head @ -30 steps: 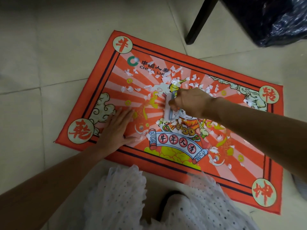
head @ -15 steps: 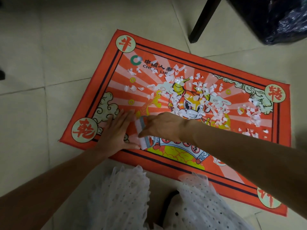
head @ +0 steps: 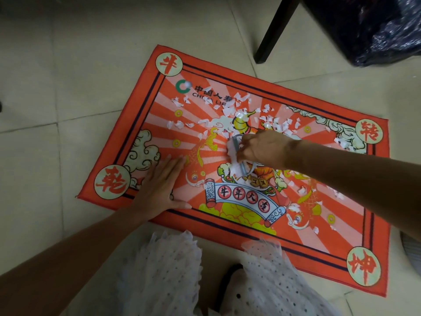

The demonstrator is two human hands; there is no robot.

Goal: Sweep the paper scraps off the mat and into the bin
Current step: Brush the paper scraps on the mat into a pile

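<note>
White paper scraps [head: 230, 111] lying scattered across upper middle of orange mat [head: 145, 103]. Right hand [head: 257, 148] gripping small brush [head: 235, 156] mid-mat, fingers curled round it. Left hand [head: 159, 185] pressing flat, fingers spread, on mat's left edge.

Pale beige floor tiles [head: 68, 71] with thin grout lines, evenly and dimly lit; dark chair leg [head: 274, 30] far right; crinkled black plastic bag [head: 382, 28] at far-right corner.

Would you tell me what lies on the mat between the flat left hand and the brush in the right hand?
Head view: bare mat, printed goldfish only, between left hand and brush.
</note>
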